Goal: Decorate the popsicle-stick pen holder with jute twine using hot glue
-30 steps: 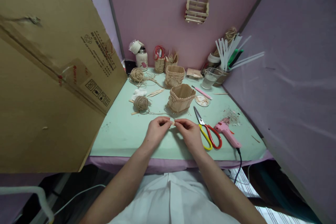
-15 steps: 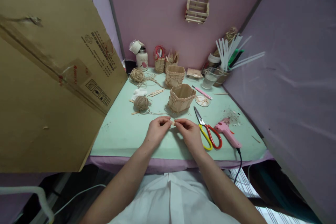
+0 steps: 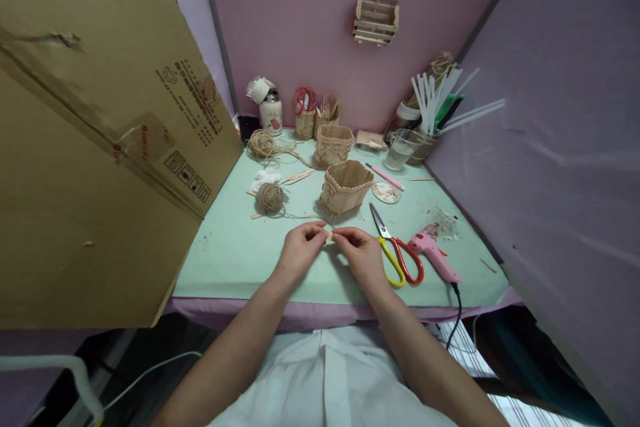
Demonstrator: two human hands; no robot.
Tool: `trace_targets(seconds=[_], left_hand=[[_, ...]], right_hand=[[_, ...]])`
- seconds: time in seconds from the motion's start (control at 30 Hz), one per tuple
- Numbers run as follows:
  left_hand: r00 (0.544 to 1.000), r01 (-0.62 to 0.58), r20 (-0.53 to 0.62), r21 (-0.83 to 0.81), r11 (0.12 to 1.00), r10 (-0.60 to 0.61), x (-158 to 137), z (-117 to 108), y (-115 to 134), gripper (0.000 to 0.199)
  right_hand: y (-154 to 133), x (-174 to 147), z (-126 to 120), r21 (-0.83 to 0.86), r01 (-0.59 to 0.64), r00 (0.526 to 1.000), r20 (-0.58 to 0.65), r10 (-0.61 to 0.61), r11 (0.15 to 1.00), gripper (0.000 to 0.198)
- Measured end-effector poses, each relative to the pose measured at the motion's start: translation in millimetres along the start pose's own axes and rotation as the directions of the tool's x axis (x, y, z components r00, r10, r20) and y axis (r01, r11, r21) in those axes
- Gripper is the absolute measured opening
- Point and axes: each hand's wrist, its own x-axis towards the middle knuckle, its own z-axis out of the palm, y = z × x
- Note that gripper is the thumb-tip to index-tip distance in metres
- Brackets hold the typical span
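Back wall: pink (image 3: pixel 280 27), with a small wooden rack (image 3: pixel 377 20) hanging high on it; a purple wall closes off the right side
Table: pale green top (image 3: pixel 225 267), with a purple cloth edge along the front; a large cardboard box (image 3: pixel 100 173) stands at its left side
Left hand: thumb and fingers pinched together (image 3: pixel 300 247) on a small pale piece (image 3: pixel 330 236), just above the near middle of the table
Right hand: fingertips pinched (image 3: pixel 361 252) on the same piece, from the other side; the fingertips of the two hands nearly meet
Small pale piece: between the two hands, in front of the nearer basket; mostly covered by fingers, so its shape is hard to tell
Baskets: the nearer basket (image 3: pixel 343 193) stands upright just beyond the hands; the farther basket (image 3: pixel 333 147) stands behind it
Twine: a grey-brown ball (image 3: pixel 271 197) lies left of the nearer basket, its loose strand running toward the hands; a lighter coil (image 3: pixel 261 144) lies farther back
Scissors: beside the right hand (image 3: pixel 383 232), blades pointing away from the person; one handle yellow, the other red
Glue gun: pink (image 3: pixel 437 259), lying right of the scissors, its dark cord hanging over the front edge
Dish: small and round (image 3: pixel 387 193), right of the nearer basket; a pink pen (image 3: pixel 385 176) lies just behind it
Back of table: a pale bottle (image 3: pixel 271 113) at the left; a clear cup (image 3: pixel 399 151) at the right, beside upright white sticks (image 3: pixel 426 103)
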Motion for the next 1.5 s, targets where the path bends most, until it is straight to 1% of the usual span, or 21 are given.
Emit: trace_targets(seconds=[0.23, 0.43, 0.6, 0.73, 0.87, 1.0, 1.13, 1.3, 1.5], left_hand=[[1.000, -0.004, 0.011, -0.027, 1.000, 0.004, 0, 1, -1, 0.016], [1.000, 0.007, -0.003, -0.053, 0.999, -0.007, 0, 3, -2, 0.023], [1.000, -0.029, 0.010, -0.012, 0.999, 0.029, -1, 4, 1, 0.019], [0.999, -0.039, 0.004, 0.010, 0.999, 0.039, -2, 4, 2, 0.018], [0.999, -0.042, 0.007, 0.022, 0.999, 0.042, -3, 4, 1, 0.018], [0.996, -0.087, -0.004, 0.031, 0.996, 0.087, -5, 5, 2, 0.015], [0.991, -0.137, 0.002, 0.067, 0.988, 0.137, -7, 6, 5, 0.011], [0.979, -0.203, 0.042, 0.123, 0.971, 0.199, -8, 5, 6, 0.009], [0.968, -0.247, 0.091, 0.153, 0.957, 0.235, -9, 5, 5, 0.009]], right_hand=[[0, 0, 0, 0.014, -0.005, 1.000, -0.008, 0.005, 1.000, 0.021], [0, 2, -1, 0.066, 0.007, 1.000, -0.031, -0.005, 0.998, 0.018], [1, 1, 0, 0.107, 0.013, 0.999, -0.044, -0.008, 0.994, 0.018], [2, 1, 0, 0.087, 0.017, 0.999, -0.028, -0.015, 0.996, 0.021], [-4, 1, -4, 0.036, 0.057, 0.998, -0.005, -0.057, 0.998, 0.020], [-11, 3, -13, -0.102, 0.120, 0.992, 0.035, -0.117, 0.987, 0.018], [-16, 7, -20, -0.215, 0.192, 0.979, 0.117, -0.170, 0.958, 0.014], [-16, 12, -24, -0.255, 0.234, 0.956, 0.234, -0.175, 0.938, 0.012], [-16, 14, -26, -0.227, 0.221, 0.948, 0.280, -0.154, 0.949, 0.012]])
